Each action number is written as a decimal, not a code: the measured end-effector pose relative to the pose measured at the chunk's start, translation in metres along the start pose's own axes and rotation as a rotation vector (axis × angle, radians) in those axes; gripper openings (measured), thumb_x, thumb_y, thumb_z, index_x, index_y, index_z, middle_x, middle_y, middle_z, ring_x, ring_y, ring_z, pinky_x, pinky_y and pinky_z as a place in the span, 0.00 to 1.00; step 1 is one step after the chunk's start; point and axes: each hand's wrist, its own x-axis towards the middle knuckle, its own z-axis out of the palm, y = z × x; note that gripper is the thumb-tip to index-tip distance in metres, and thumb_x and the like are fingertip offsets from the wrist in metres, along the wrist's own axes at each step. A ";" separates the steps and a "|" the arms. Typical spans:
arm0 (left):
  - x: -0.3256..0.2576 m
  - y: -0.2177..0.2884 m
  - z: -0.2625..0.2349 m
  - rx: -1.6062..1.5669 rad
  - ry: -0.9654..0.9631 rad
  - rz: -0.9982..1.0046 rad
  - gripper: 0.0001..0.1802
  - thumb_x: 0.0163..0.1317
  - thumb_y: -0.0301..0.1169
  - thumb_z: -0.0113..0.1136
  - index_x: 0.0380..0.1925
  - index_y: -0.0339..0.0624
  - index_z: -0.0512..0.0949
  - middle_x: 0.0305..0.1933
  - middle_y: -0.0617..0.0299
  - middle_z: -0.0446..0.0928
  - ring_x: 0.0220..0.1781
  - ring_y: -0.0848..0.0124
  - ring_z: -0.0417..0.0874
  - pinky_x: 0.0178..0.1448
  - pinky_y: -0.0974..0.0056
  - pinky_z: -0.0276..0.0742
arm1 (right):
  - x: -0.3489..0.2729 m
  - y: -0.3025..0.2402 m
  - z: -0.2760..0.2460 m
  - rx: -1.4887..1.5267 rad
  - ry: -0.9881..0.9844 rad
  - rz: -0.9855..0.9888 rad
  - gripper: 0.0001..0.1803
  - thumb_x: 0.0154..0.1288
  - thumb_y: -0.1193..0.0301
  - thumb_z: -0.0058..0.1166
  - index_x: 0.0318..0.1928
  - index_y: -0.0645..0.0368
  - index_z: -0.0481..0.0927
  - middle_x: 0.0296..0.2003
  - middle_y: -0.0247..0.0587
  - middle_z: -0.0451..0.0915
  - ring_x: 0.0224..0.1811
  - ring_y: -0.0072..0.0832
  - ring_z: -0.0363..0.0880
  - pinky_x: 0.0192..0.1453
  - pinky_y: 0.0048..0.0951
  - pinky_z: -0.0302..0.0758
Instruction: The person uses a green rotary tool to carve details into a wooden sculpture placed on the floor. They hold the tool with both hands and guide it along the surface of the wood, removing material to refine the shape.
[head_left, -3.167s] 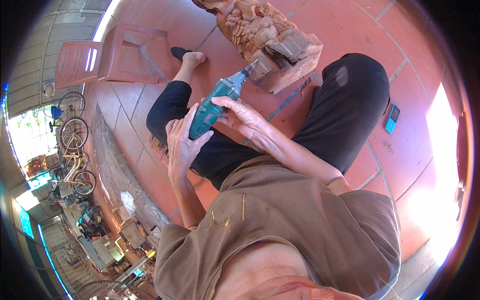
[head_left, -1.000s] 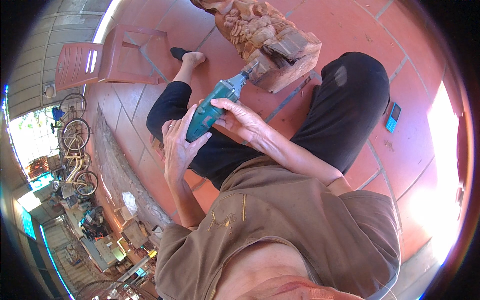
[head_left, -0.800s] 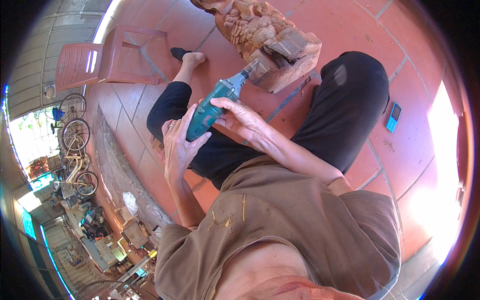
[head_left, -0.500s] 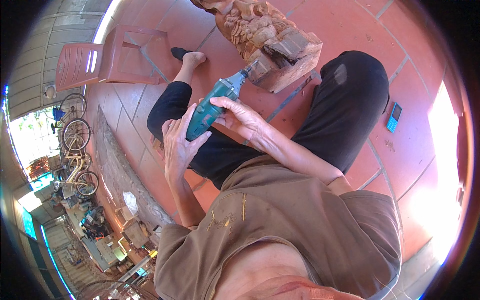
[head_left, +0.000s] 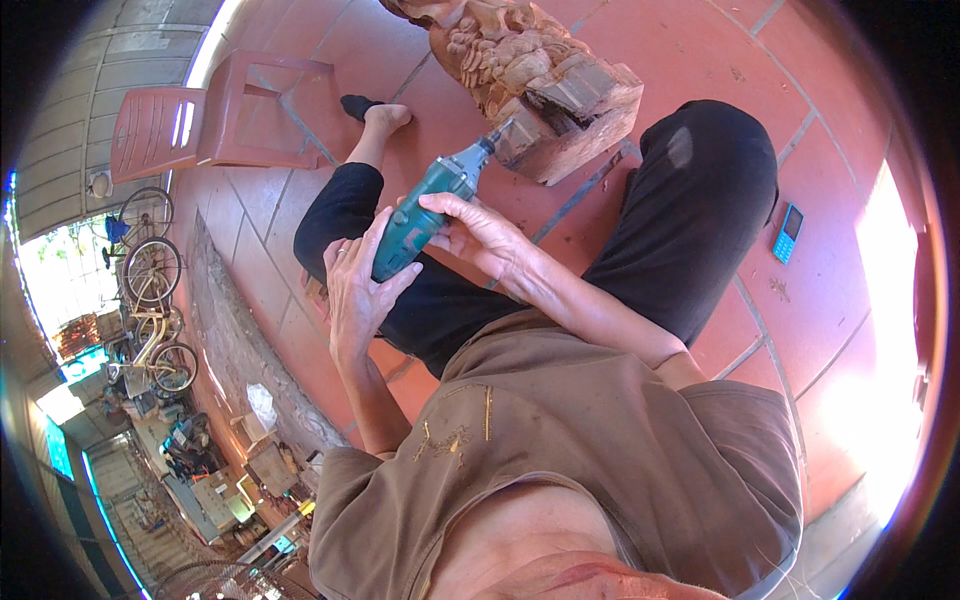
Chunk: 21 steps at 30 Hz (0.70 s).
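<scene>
I sit on a red tiled floor with my legs spread. A green rotary power tool [head_left: 425, 208] is gripped by both hands: my left hand [head_left: 353, 292] wraps its rear end, and my right hand [head_left: 478, 232] closes over its middle from the right. The tool's metal tip touches the lower corner of a carved wooden sculpture [head_left: 530, 72] that stands on the floor between my legs.
A red plastic chair [head_left: 215, 118] lies tipped over at the upper left. A blue mobile phone [head_left: 787, 233] rests on the tiles to the right of my right knee. Bicycles [head_left: 150, 280] and a low stone kerb [head_left: 250, 350] lie at the left.
Both hands and the tool have stayed almost in place, with only slight shifts of the tool tip against the carving.
</scene>
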 end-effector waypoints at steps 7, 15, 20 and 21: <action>0.000 -0.002 0.000 -0.005 -0.006 -0.009 0.44 0.42 0.33 0.78 0.64 0.46 0.72 0.41 0.53 0.82 0.41 0.60 0.80 0.63 0.54 0.65 | -0.002 0.000 0.002 -0.005 0.015 -0.007 0.21 0.63 0.70 0.65 0.55 0.60 0.75 0.54 0.45 0.81 0.59 0.31 0.79 0.70 0.38 0.71; 0.002 0.000 0.000 0.002 -0.002 -0.018 0.44 0.42 0.33 0.77 0.65 0.47 0.72 0.41 0.53 0.82 0.42 0.60 0.81 0.64 0.54 0.65 | -0.002 -0.002 0.004 -0.003 0.031 -0.001 0.21 0.63 0.70 0.65 0.55 0.60 0.75 0.54 0.45 0.81 0.58 0.30 0.79 0.70 0.38 0.71; 0.001 0.000 0.001 -0.013 -0.013 -0.053 0.44 0.42 0.30 0.77 0.65 0.48 0.72 0.41 0.54 0.82 0.44 0.61 0.81 0.66 0.53 0.63 | -0.001 -0.002 0.003 -0.001 0.025 -0.003 0.21 0.63 0.70 0.65 0.54 0.60 0.75 0.54 0.44 0.81 0.58 0.30 0.80 0.70 0.37 0.71; 0.001 0.000 0.001 -0.018 -0.013 -0.055 0.44 0.42 0.30 0.77 0.65 0.48 0.72 0.40 0.54 0.81 0.44 0.61 0.81 0.66 0.53 0.63 | -0.001 -0.002 0.003 0.000 0.022 -0.002 0.21 0.63 0.70 0.65 0.54 0.60 0.75 0.53 0.44 0.81 0.57 0.30 0.80 0.70 0.37 0.72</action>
